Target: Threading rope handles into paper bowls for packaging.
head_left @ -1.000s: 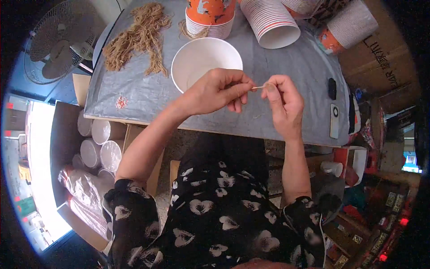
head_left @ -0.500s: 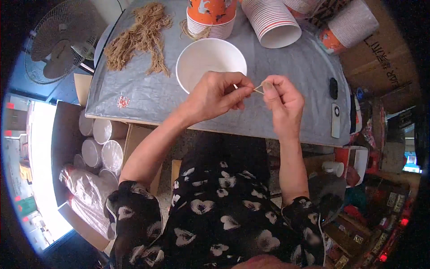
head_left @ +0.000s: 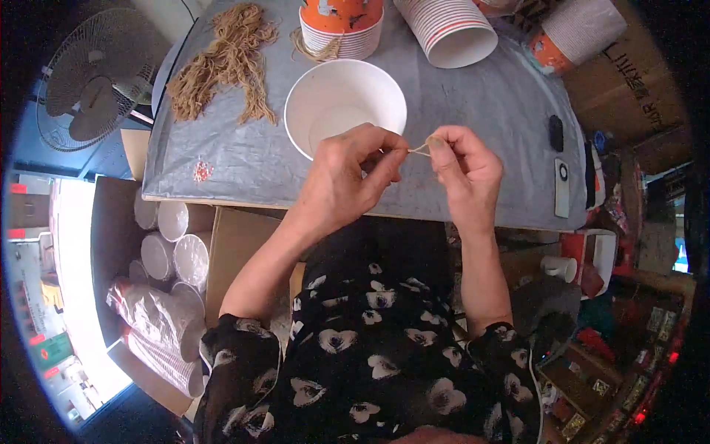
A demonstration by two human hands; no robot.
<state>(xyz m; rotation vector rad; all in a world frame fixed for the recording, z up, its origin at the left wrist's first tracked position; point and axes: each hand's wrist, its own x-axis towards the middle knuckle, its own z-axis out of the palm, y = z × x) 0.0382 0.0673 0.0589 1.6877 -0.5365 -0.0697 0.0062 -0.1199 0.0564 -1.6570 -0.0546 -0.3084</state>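
Note:
A short piece of thin tan string [head_left: 420,149] runs between my two hands, just in front of a white paper tub [head_left: 305,100]. My left hand [head_left: 359,174] is closed, thumb and fingers pinching one end. My right hand [head_left: 470,174] pinches the other end, where a small loop shows beside the thumb. The fingers hide the string's ends. The round tub stands with its mouth facing up, and my left knuckles overlap its near rim from this viewpoint. A loose pile of tan string [head_left: 222,63] lies at the far left of the table.
Orange-and-white stacked tubs [head_left: 342,33] stand behind the white one, with string hanging at their side. Another stack [head_left: 451,33] lies tipped beside them. A small red-and-white patch [head_left: 203,171] marks the grey table cover [head_left: 251,159]. Wrapped tubs fill a carton [head_left: 159,385] at lower left.
My left hand has shifted slightly left and down. The string, crossed in a narrow loop before, now looks drawn into a thin line with a small loop at the right thumb.

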